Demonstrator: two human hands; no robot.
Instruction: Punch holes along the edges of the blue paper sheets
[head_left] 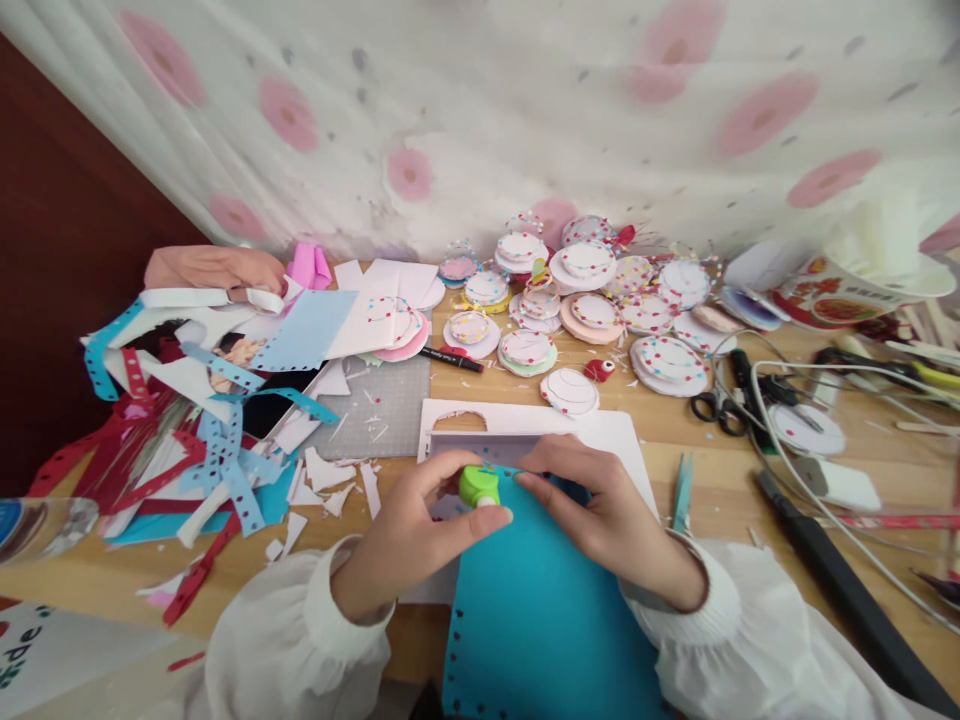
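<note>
My left hand [431, 530] is closed around a small green craft punch [478, 486], its thumb by the white lower part. The punch sits at the top edge of a teal sheet of paper [551, 610]. My right hand [589, 490] pinches that same edge just right of the punch. Small holes run down the sheet's left side, and a few show along its top. Beneath the hands lies a white sheet [622, 440] with a shallow box-like recess, partly covered by the teal paper.
Several decorated paper discs [525, 350] stand at the back. Paper scraps [232, 440] heap up at the left beside a grey cutting mat [386, 405]. At right lie teal-handled scissors [682, 490], black scissors [718, 410], cables and a noodle tub [832, 290].
</note>
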